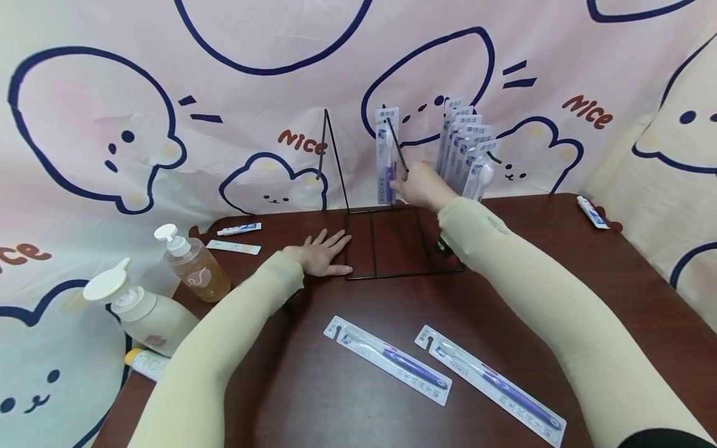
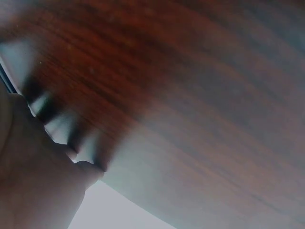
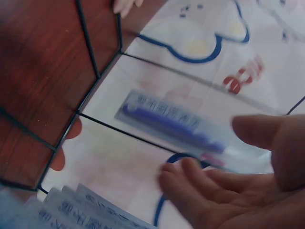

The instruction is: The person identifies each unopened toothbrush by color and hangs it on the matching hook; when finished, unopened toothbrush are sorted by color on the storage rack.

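My left hand (image 1: 320, 255) rests on the table with its fingers spread, at the left side of a black wire display rack (image 1: 373, 246). A packaged toothbrush (image 1: 383, 165) with a purple handle hangs from the rack's middle prong. Beside it is my right hand (image 1: 422, 188); in the right wrist view its thumb and fingers stand apart, not pinching the toothbrush pack (image 3: 162, 125). Several more packs (image 1: 462, 146) hang in a row on the right prong. Two packaged toothbrushes, a left one (image 1: 392, 361) and a right one (image 1: 493, 386), lie on the table in front.
At the left stand an amber pump bottle (image 1: 204, 274) and a white pump bottle (image 1: 159, 320), near a yellow-capped tube (image 1: 148, 364). Toothpaste tubes lie at the back left (image 1: 239, 229) and back right (image 1: 592, 212). A flat pale packet (image 1: 233, 247) lies near the left tube.
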Tool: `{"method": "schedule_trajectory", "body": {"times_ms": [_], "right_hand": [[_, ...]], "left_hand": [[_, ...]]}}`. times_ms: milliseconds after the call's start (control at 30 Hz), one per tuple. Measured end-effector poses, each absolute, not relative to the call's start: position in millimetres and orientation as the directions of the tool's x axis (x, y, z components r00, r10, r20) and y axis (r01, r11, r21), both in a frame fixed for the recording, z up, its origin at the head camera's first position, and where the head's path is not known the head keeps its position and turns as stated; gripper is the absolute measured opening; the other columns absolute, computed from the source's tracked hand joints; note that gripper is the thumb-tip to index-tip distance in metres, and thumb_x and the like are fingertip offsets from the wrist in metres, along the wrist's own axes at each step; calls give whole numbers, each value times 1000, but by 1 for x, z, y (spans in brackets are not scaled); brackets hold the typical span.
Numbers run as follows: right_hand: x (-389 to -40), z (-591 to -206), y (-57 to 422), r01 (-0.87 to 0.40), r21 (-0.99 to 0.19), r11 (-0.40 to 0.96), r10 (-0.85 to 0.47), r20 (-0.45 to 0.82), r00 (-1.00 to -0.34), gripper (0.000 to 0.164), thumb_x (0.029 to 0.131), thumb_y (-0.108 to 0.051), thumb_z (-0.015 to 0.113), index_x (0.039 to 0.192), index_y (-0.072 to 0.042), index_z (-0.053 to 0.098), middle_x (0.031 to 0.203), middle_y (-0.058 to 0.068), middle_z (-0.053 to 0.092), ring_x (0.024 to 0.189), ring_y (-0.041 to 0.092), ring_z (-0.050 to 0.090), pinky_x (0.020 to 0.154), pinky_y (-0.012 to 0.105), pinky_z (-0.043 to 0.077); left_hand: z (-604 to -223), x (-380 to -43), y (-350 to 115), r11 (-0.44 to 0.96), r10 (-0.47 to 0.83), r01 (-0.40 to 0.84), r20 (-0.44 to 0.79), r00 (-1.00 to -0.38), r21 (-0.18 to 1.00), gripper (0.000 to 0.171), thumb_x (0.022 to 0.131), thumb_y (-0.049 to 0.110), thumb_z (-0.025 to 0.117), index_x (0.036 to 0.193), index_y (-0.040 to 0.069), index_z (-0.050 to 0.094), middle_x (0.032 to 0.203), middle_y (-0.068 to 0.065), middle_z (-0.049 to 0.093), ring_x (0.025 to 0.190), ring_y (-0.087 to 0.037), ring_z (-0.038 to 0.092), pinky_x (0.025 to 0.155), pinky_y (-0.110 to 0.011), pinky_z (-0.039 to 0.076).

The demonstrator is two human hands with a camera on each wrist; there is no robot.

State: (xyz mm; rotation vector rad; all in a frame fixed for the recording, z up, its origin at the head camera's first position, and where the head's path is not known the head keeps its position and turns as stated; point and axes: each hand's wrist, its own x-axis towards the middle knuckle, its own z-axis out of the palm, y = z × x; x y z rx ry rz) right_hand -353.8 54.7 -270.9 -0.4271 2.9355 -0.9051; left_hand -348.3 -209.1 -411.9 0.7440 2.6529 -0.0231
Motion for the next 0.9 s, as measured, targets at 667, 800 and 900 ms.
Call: {"method": "schedule_trajectory", "body": {"times_ms": [667, 800, 900], "right_hand": [[-141, -373, 139, -477, -130, 869, -492, -131, -861, 41, 73, -39, 75, 99, -8, 67, 82, 0, 57, 69, 20, 57, 52, 39, 45], [-126, -380, 144, -457, -91, 885, -465, -114, -878, 59, 63, -41, 80, 109, -6, 65, 83, 1, 52, 72, 22, 57, 53, 40, 45], [-123, -381, 148, -446, -96, 890, -455, -112, -883, 66, 60, -37, 83, 116, -7, 63, 89, 2, 53, 78, 23, 58, 56, 40, 46]], "left_hand": [[-412, -350, -211, 860, 497, 502, -368, -786, 90, 90, 81, 75, 30, 148, 25, -4, 153, 0, -9, 137, -37, -6, 103, -61, 5], [-412, -350, -210, 860, 501, 497, -373, -781, 115, 92, 80, 76, 32, 148, 26, -4, 153, 1, -9, 137, -37, -7, 102, -61, 5], [-413, -350, -210, 857, 507, 501, -373, -777, 121, 92, 81, 75, 32, 149, 25, -4, 153, -1, -9, 136, -38, -7, 102, -62, 5]]}}
